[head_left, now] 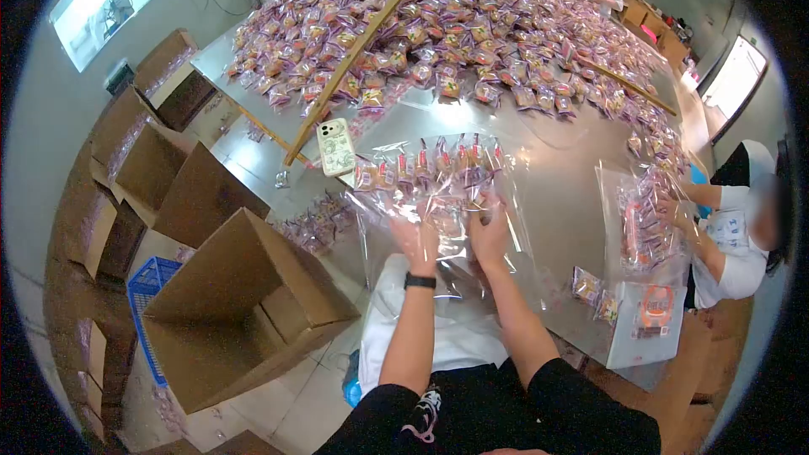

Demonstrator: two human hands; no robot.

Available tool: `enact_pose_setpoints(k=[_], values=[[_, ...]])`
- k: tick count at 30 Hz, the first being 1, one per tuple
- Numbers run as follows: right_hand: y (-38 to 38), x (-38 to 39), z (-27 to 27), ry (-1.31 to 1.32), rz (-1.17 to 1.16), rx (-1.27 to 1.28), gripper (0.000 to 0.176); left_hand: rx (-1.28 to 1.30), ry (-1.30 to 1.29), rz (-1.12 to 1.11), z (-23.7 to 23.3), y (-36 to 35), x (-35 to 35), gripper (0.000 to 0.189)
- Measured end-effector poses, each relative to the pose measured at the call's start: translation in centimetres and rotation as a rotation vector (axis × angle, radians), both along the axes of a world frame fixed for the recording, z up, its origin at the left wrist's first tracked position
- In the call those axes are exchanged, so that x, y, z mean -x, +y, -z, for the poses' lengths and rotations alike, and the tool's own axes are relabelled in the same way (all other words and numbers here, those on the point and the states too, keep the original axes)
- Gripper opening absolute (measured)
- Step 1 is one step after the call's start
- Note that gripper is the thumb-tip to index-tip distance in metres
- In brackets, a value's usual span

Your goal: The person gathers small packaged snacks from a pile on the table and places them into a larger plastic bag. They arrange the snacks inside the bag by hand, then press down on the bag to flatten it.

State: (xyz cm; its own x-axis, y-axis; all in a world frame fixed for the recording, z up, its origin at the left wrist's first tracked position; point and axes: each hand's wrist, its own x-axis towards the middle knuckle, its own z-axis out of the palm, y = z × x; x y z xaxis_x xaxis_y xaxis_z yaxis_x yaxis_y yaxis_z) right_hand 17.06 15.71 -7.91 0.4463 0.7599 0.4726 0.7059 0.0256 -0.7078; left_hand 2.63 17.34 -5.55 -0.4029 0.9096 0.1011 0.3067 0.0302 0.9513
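A clear plastic bag (451, 274) lies at the near edge of the metal table, with a row of small wrapped snack packets (421, 170) at its far end. Under or against the shiny film is my left hand (415, 240), fingers stretched toward the packets and partly hidden by glare. My right hand (489, 232) is at the bag's right side, its fingers curled at the near edge of the packets. Glare makes it hard to see which layer of film covers each hand.
A big pile of wrapped snacks (455, 25) covers the far table, crossed by a wooden strip (358, 63). A phone (336, 147) lies left of the bag. Open cardboard boxes (244, 312) and a blue crate (152, 278) stand left. Co-workers handle packets at right (729, 236) and far back.
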Motion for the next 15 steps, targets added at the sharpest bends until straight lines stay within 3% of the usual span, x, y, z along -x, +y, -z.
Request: enact_pose_setpoints(k=[3,4,7,8,11,12,14,15], values=[[-1.2,-0.7,-2.1,-0.084,0.053,0.153,0.063,-0.096,0.201,-0.027,-0.1,3.2,0.2,0.083],[-2.0,-1.0,-3.2,-0.256,0.005,0.045,0.070,-0.146,0.345,-0.015,0.3,3.8,0.2,0.085],[-1.1,-2.9,-1.9,-0.106,0.013,0.203,0.071,-0.037,0.281,0.077,0.0,4.8,-0.5,0.087],[-1.5,-3.2,-1.5,-0.220,0.062,0.061,0.064,-0.004,0.314,0.101,-0.1,4.7,-0.5,0.085],[-1.4,-4.5,0.1,-0.303,0.035,0.113,0.072,-0.022,0.378,0.162,-0.9,4.5,-0.4,0.082],[-1.2,-4.3,-0.2,-0.246,0.025,0.139,0.068,-0.070,0.381,0.144,-0.2,5.1,-0.4,0.083],[-1.7,-3.0,-1.0,-0.132,0.004,0.203,0.060,0.115,0.186,0.126,-3.4,4.0,-0.5,0.085],[-1.6,-1.8,-1.3,0.188,-0.041,0.108,0.057,0.112,0.148,0.101,-4.0,4.1,-0.8,0.085]])
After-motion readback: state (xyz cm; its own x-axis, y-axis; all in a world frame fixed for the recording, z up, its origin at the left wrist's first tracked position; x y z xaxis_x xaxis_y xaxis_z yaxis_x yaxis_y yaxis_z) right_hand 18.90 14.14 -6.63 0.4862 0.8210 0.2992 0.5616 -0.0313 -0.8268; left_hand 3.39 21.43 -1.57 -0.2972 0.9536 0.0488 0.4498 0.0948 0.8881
